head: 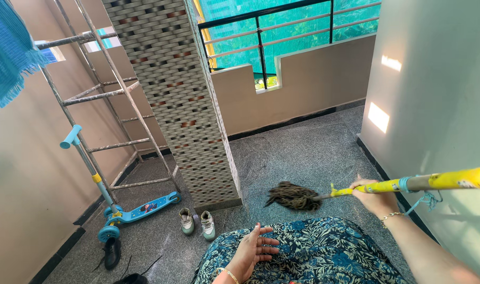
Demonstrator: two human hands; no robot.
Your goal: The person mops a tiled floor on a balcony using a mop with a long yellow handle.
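One stringy grey mop on speckled granite floor, right hand on its yellow pole.

Right hand gripping yellow mop handle, left hand flat on floral dress

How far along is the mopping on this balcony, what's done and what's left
Done: hard to tell; the granite floor shows no clear wet or swept patch. In hand: the right hand grips the yellow mop handle, with the mop head on the floor ahead; the left hand rests on the patterned dress. Left: the floor around the shoes and blue scooter.
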